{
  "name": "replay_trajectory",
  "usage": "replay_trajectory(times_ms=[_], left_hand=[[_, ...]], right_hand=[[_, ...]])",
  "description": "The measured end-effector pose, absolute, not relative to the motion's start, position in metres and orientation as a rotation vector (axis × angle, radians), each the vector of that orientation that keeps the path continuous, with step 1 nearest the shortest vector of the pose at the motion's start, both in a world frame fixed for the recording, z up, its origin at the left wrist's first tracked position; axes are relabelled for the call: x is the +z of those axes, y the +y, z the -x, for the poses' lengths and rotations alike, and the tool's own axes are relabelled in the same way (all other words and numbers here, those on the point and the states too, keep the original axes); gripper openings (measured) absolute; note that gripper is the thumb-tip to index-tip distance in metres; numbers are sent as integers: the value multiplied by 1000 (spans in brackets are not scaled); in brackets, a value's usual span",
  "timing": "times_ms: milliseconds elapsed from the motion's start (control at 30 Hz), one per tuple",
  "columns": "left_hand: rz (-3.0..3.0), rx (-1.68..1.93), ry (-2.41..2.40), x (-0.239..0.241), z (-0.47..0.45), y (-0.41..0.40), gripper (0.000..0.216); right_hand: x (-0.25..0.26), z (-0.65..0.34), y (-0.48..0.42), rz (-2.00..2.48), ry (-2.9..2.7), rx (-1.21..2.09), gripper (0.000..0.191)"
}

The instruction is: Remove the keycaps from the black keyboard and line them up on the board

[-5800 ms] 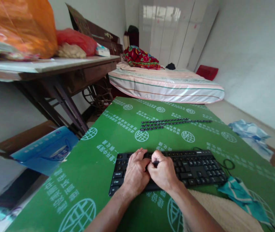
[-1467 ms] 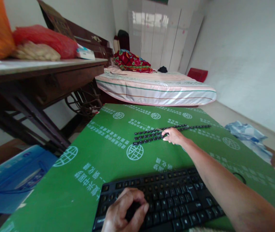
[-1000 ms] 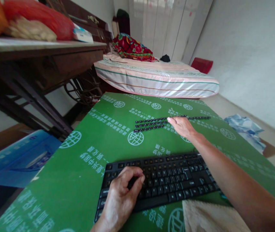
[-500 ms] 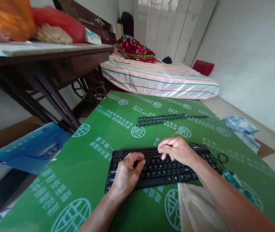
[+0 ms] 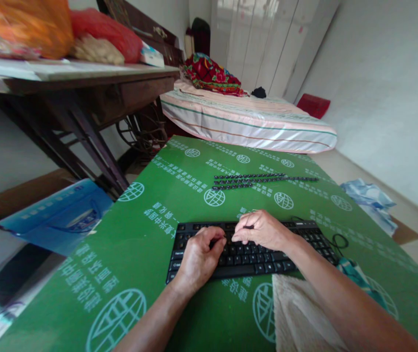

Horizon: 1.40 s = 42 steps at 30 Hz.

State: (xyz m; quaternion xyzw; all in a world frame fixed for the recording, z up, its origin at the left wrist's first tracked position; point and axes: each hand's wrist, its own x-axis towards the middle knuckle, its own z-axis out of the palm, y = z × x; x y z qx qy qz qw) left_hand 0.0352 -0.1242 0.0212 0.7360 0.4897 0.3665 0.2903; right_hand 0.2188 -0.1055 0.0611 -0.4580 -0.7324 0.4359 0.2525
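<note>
A black computer keyboard lies on the green printed table, with both hands over it. My left hand is closed in a pinch above its left half; what the fingertips hold, if anything, is too small to make out. My right hand is closed too, its fingertips low over the upper middle keys and close to my left fingertips. A thin wire tool shows slightly above my right knuckles, its working end hidden by the fingers. Beyond the keyboard, small black pieces like keycaps lie in 3 long rows.
A beige cloth lies at the near edge under my right forearm. By the keyboard's right end are its looped cable and a teal checked cloth. A bed stands behind the green table; a sewing-machine table is at left.
My right hand has moved left and down to the keys, closer to my left hand. Less of the wire tool shows. The view has shifted slightly.
</note>
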Motion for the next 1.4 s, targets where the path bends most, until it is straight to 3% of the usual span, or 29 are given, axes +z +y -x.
replay_trajectory(times_ms=[1000, 1200, 1400], left_hand=[[-2008, 984, 1296, 18, -34, -124, 10], [-2025, 984, 1284, 18, -35, -124, 10], [-2082, 909, 1314, 21, -38, -124, 12]], right_hand=[[58, -215, -96, 1189, -2138, 1188, 35], [52, -215, -101, 1274, -2168, 893, 23], [46, -207, -110, 1514, -2073, 804, 25]])
